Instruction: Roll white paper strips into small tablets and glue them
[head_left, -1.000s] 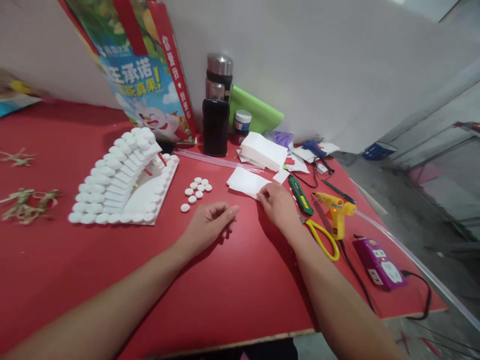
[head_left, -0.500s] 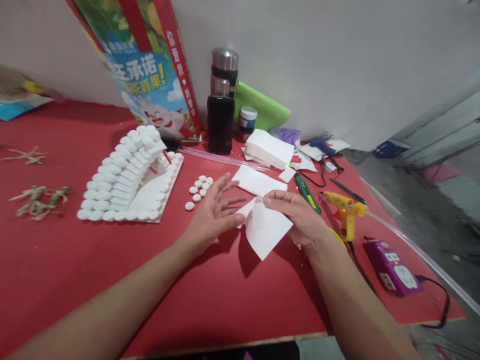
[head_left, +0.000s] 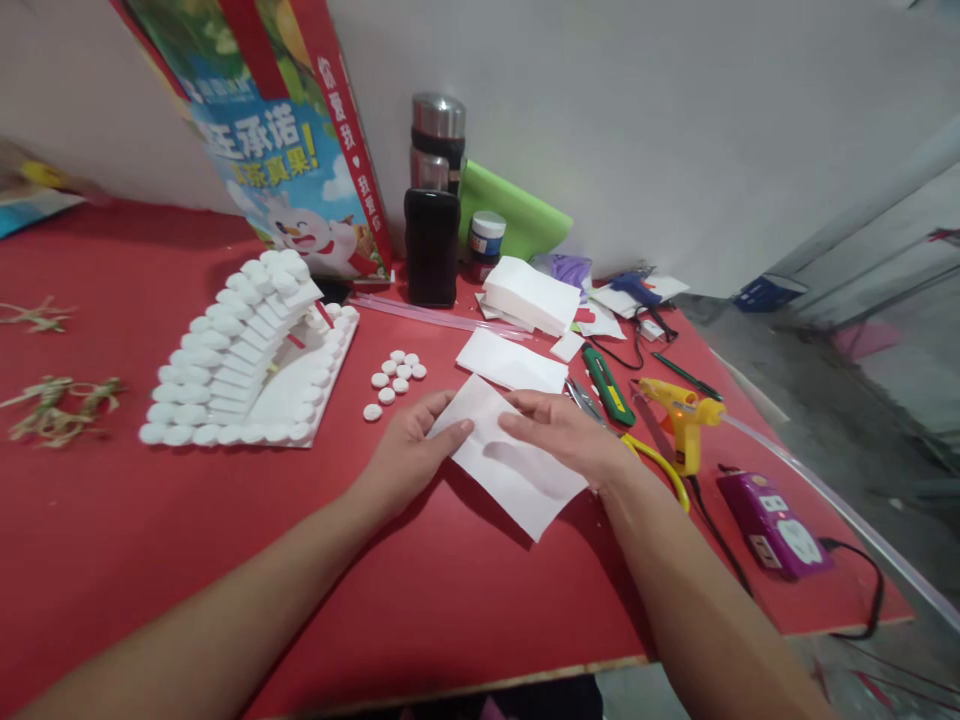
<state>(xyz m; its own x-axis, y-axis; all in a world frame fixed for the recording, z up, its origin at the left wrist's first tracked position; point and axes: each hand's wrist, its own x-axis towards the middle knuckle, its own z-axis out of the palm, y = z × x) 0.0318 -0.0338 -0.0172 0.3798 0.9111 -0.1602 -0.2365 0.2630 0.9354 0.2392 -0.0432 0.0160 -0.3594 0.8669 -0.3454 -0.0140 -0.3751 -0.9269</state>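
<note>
A white sheet of paper [head_left: 517, 470] is held above the red table by both hands. My left hand [head_left: 416, 445] pinches its left edge, thumb on top. My right hand [head_left: 562, 430] grips the upper right edge, with the thumb on the upper face and the other fingers partly hidden. Just behind lies a folded white paper [head_left: 512, 361]. Small white discs [head_left: 394, 380] sit in a loose group left of the hands. Farther left stands a white stepped model [head_left: 251, 360] edged with white discs.
On the right are pliers [head_left: 585, 402] with yellow handles, a green cutter [head_left: 607, 385], a yellow glue gun [head_left: 684, 415] and a purple power box [head_left: 776, 525]. A phone [head_left: 432, 248], a flask [head_left: 438, 135] and a printed bag [head_left: 292, 170] stand behind.
My left hand has closed on the paper's left edge. The sheet, bent before, is now spread flatter between both hands. The view has shifted slightly, and the pliers show more.
</note>
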